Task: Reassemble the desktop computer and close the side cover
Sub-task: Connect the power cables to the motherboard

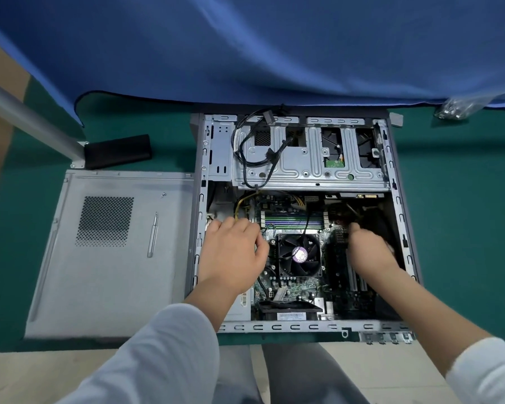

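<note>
Both hands, left hand [233, 252] and right hand [369, 252], grips unclear, reach beside the cooler fan [299, 255] over the seemingly fragile motherboard [292, 287], best held by its edges.

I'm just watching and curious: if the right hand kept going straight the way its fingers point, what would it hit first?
Probably the dark tangle of cables with a red connector just beyond the right hand, under the silver metal drive cage. The hand is blurred and depth is unclear, so this is a best guess.
</note>
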`<state>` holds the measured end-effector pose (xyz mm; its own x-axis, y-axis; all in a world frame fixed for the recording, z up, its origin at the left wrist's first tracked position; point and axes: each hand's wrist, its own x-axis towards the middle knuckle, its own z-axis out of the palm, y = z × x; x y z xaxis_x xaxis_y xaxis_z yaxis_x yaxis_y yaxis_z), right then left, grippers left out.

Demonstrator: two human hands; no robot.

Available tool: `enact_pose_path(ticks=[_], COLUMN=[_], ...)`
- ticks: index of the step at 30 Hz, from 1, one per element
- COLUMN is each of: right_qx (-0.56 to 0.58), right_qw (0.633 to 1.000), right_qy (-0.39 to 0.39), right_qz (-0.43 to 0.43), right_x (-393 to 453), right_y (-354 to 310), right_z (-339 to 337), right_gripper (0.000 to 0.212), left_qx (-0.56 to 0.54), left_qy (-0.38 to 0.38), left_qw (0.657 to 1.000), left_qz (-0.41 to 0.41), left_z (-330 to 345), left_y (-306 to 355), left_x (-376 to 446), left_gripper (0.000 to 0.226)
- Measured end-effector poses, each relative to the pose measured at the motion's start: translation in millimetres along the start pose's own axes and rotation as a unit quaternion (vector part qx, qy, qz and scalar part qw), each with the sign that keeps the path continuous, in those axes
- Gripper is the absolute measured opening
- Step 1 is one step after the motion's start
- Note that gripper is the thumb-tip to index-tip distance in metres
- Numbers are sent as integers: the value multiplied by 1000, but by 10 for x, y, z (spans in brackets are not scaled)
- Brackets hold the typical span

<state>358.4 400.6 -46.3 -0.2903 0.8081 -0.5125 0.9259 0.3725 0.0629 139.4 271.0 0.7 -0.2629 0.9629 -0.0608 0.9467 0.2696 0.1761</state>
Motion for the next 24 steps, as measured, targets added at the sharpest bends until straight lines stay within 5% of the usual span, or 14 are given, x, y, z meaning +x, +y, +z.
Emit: enact_pose_path(ticks=[12,24], right_qx=[-96,-225], right_qw=[993,969], right_qy=[39,-17], right_qz=[-52,-104], right_x=[77,350], right_y=[-100,-163], right_z=[-24,-202], right_gripper=[39,37], left_qx=[-6,-6], left_qy=[23,13], left_qw=[1000,1000], left_qz=[-8,-13], left_z=[25,43], left_y=[12,-3], left_x=[-3,-10], left_gripper=[42,41])
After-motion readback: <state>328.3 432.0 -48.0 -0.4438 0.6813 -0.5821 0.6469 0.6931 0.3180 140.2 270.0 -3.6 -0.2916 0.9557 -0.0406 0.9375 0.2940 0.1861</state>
